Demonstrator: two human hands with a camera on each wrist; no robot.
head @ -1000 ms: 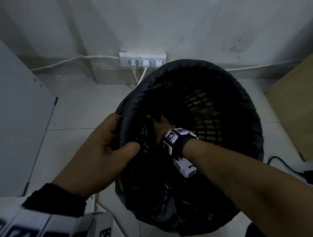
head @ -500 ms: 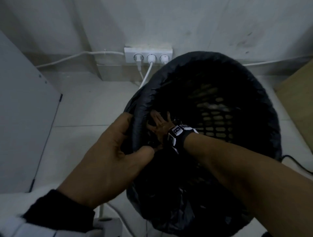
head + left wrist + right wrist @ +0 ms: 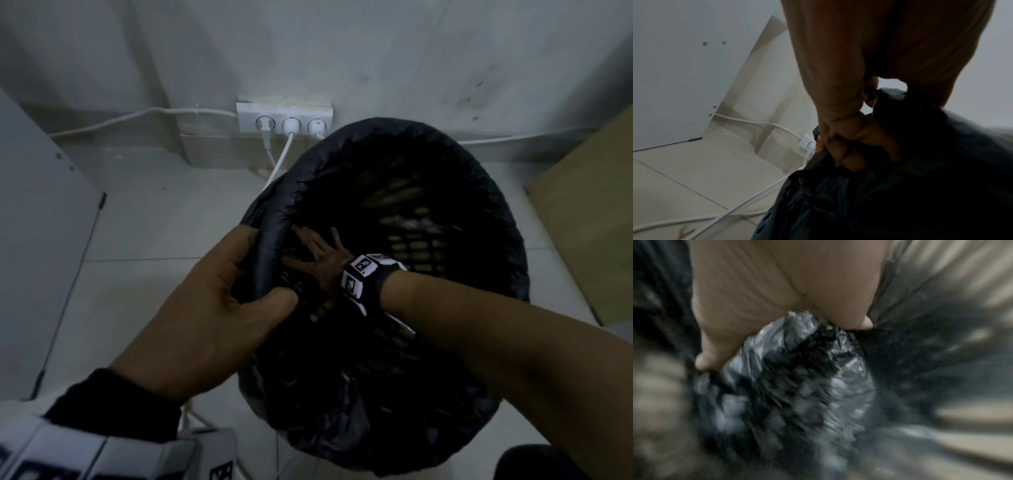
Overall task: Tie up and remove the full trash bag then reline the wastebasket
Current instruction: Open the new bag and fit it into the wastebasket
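A black mesh wastebasket [image 3: 428,240], tipped toward the person, stood on a pale tiled floor [image 3: 144,219]. A thin black trash bag [image 3: 270,233] lined it, its edge rolled over the rim. The left hand [image 3: 212,308] clamped that rolled edge on the near-left rim, thumb inside the basket, fingers curled outside. The right hand [image 3: 322,260] reached inside just beyond the left thumb, fingers spread flat against the liner, gripping nothing; its wrist view was badly blurred, so the plastic crumpled under the palm may have been loosely gathered.

The film looked light, soft, slippery and easy to tear on the mesh; the doubled rim fold seemed the safest place to hold.

Beyond both hands, a white power strip [image 3: 284,120] sat against a scuffed grey wall [image 3: 376,51], cables [image 3: 748,206] trailing across the floor. A white panel [image 3: 30,205] stood left of the left hand; a brown board [image 3: 589,212] leaned right of the right arm.
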